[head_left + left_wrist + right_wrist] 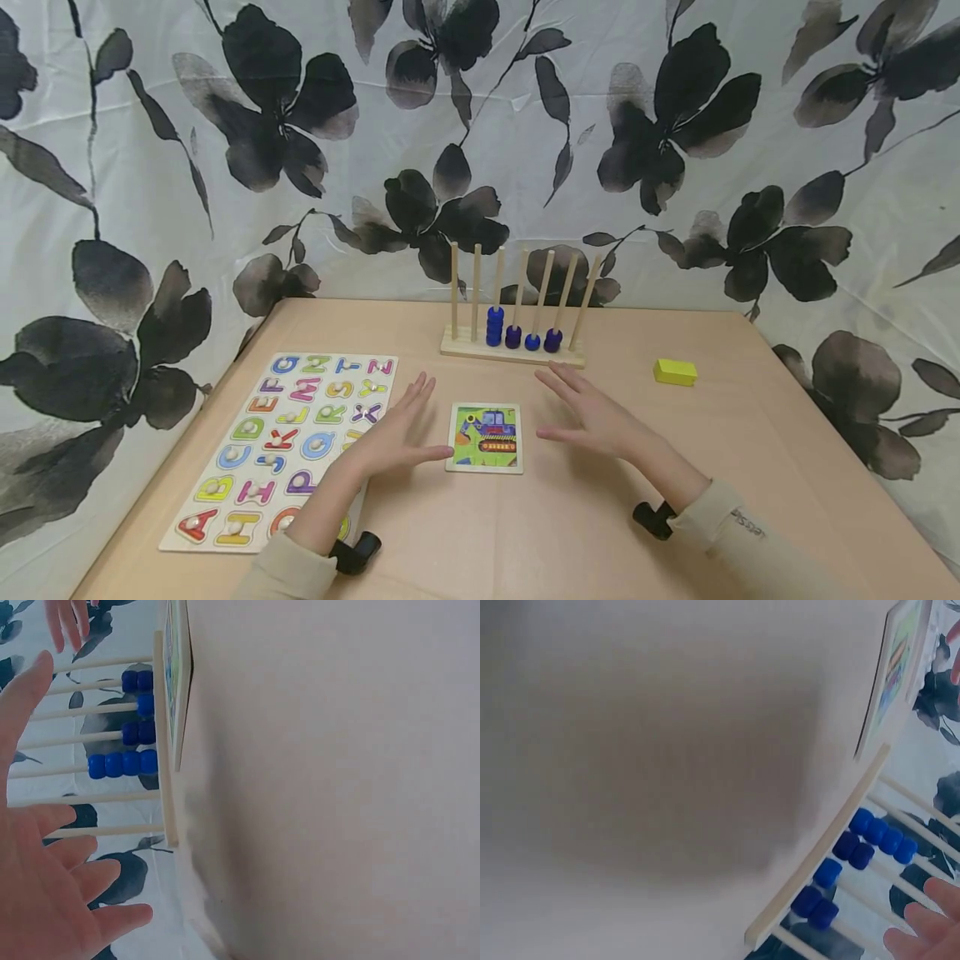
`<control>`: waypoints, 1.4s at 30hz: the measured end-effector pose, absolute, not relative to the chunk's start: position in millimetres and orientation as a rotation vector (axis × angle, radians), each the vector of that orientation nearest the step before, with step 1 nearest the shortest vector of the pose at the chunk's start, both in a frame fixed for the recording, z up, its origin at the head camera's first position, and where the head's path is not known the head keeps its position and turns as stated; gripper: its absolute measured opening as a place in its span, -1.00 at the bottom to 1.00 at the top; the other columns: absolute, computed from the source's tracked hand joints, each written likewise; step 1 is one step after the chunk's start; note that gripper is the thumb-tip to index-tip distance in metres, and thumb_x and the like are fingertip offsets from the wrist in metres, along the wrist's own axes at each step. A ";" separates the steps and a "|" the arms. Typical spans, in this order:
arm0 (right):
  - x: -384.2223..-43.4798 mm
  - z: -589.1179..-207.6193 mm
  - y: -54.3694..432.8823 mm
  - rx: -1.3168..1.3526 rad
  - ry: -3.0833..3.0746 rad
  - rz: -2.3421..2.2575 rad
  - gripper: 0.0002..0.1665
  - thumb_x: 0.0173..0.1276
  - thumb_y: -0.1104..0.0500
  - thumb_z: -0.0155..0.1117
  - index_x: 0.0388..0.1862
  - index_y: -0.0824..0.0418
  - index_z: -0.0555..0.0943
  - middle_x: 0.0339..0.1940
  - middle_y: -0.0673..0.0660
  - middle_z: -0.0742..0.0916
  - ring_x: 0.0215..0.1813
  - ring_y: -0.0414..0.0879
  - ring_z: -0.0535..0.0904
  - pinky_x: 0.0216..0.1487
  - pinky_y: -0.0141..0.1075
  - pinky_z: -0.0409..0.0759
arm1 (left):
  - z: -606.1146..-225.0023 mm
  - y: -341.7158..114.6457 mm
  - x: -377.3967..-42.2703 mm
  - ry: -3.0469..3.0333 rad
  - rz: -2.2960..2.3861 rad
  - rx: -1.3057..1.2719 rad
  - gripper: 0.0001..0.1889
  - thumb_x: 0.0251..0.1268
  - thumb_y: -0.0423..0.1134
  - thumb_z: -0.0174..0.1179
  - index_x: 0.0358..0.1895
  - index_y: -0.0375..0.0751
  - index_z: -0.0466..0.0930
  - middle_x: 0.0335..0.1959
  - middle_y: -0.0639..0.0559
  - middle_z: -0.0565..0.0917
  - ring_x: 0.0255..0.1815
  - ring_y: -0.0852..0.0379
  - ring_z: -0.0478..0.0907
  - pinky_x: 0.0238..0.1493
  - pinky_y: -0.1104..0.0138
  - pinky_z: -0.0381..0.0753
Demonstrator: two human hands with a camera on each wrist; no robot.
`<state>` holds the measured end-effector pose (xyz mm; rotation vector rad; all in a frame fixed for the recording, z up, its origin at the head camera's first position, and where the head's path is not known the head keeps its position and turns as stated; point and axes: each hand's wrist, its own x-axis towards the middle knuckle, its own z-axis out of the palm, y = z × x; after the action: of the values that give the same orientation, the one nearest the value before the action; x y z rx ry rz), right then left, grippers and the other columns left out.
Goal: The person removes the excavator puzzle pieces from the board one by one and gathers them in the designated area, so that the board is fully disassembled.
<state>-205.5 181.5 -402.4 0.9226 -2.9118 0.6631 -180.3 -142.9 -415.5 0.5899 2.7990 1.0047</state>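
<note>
A small square picture puzzle of an excavator (485, 438) lies flat on the table between my two hands. My left hand (395, 435) hovers at its left with fingers spread, and the thumb tip overlaps the puzzle's left edge in the head view; whether it touches cannot be told. On the other side, my right hand (592, 414) is held apart from the puzzle, fingers extended and holding nothing. Behind them stands a wooden peg rack (512, 350) with blue beads (124, 763) stacked on some of its pegs.
An alphabet puzzle board (258, 442) lies on the left, partly under my left forearm. A yellow block (675, 372) sits toward the back right of the wooden table (570, 525). A floral cloth (555, 167) hangs behind the table.
</note>
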 end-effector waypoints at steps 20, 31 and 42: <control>-220.1 -412.1 117.7 0.992 -3.051 0.665 -0.19 0.20 -0.20 0.21 0.36 0.09 0.28 0.32 0.22 0.36 0.34 0.13 0.22 0.28 0.02 0.20 | -438.2 -128.6 -196.7 2.671 1.002 0.654 0.00 0.00 0.11 0.30 0.42 -0.26 -0.04 0.44 -0.19 -0.05 0.43 -0.15 -0.13 0.35 0.02 -0.06; -230.0 -421.1 90.8 1.015 -3.101 0.611 -0.32 0.24 -0.13 0.19 0.30 0.08 0.36 0.27 0.20 0.42 0.29 0.10 0.30 0.25 -0.01 0.27 | -438.8 -124.4 -199.7 2.647 0.922 0.635 -0.02 -0.05 0.01 0.37 0.39 -0.33 0.03 0.43 -0.25 -0.04 0.41 -0.25 -0.19 0.32 -0.13 -0.15; -240.9 -423.6 69.5 1.023 -3.145 0.538 -0.48 0.22 -0.03 0.26 0.17 0.03 0.50 0.03 0.12 0.53 0.05 -0.03 0.41 0.08 -0.15 0.43 | -438.3 -120.5 -203.1 2.652 0.832 0.605 -0.16 0.08 0.01 0.26 0.36 -0.35 0.13 0.40 -0.30 0.02 0.40 -0.30 -0.18 0.29 -0.19 -0.13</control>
<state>-240.9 69.5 -423.6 1.0227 -3.1454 0.5380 -203.1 -120.5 -438.3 0.6054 2.6518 0.8322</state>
